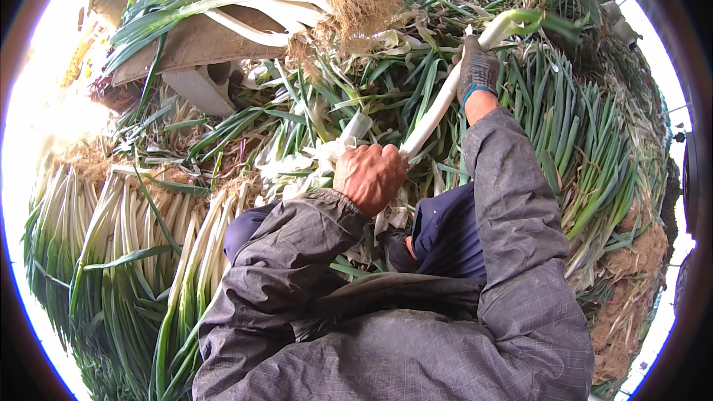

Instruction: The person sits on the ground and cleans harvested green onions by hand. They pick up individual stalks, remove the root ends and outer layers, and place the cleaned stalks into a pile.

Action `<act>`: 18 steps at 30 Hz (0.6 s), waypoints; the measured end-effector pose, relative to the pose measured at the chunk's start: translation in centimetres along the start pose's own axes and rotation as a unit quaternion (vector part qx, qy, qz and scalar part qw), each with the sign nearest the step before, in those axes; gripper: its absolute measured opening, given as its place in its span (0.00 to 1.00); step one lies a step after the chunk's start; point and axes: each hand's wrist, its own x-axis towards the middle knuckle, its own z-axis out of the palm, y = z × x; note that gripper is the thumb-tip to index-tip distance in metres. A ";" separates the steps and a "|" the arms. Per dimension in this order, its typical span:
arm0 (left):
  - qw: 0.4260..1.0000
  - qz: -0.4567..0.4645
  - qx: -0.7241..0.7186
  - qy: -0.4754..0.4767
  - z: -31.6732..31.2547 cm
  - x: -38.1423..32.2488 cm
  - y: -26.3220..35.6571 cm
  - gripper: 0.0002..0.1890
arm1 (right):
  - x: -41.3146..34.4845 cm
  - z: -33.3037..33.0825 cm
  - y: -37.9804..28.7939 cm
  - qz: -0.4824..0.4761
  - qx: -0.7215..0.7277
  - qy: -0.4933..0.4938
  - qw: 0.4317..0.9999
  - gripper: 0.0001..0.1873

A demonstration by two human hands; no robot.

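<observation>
A long white-stemmed green onion (pixel 437 111) slants between my two hands. My right hand (pixel 480 69), in a dark knit glove with a blue cuff edge, grips it near the green top, which bends off to the right and looks blurred. Around the lower white end, my bare left hand (pixel 372 175) is closed in a fist. That end and any roots on it are hidden by the fist. Pale peeled skins (pixel 292 167) lie just left of my left hand. Under the stem are loose green leaves (pixel 426 81).
Onions with shaggy roots (pixel 362 3) lie on a brown board (pixel 206 39) at the upper left. Rows of white-stemmed onions (pixel 128 217) stretch along the left. Piled green onions (pixel 579 128) fill the right side. My bent knees (pixel 451 228) are close below my hands.
</observation>
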 end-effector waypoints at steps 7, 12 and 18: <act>0.987 0.001 0.071 0.141 -2.2 1.5 -0.6 0.09 | 2.1 -0.8 0.3 0.050 0.084 0.031 0.995 0.15; 0.967 0.125 0.060 0.214 -3.2 2.5 -1.3 0.12 | 3.5 -1.1 1.9 0.107 0.129 0.035 0.985 0.17; 0.931 0.320 -0.003 0.176 -4.7 2.6 0.8 0.12 | 7.0 -1.4 6.1 0.103 0.018 -0.003 0.995 0.14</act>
